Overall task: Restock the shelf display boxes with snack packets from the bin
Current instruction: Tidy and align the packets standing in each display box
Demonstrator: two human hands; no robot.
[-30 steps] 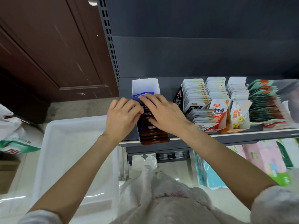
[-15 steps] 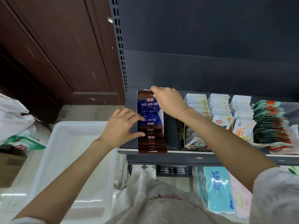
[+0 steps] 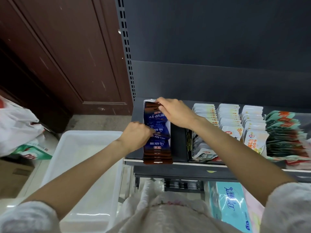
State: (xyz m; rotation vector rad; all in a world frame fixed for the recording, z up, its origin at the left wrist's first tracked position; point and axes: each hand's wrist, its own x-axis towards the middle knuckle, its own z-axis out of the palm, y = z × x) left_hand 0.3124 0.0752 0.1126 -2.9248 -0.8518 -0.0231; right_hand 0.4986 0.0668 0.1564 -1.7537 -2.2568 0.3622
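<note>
The shelf (image 3: 185, 163) is the landmark. At its left end stands a display box (image 3: 168, 132) filled with a row of snack packets (image 3: 157, 147), the front ones overhanging the shelf's front edge. The left hand (image 3: 136, 137) meets the row's middle from the left; the right hand (image 3: 175, 111) is on its rear packets. Right of the box stand 3 rows of pouches (image 3: 230, 121), then stacked packets (image 3: 284, 132). Left of the shelf and lower sits the bin (image 3: 87, 165). Below the shelf lies a tissue pack (image 3: 232, 207).

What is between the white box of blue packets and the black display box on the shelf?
Head view: only bare dark shelf separates the white box from the black display box.
</note>
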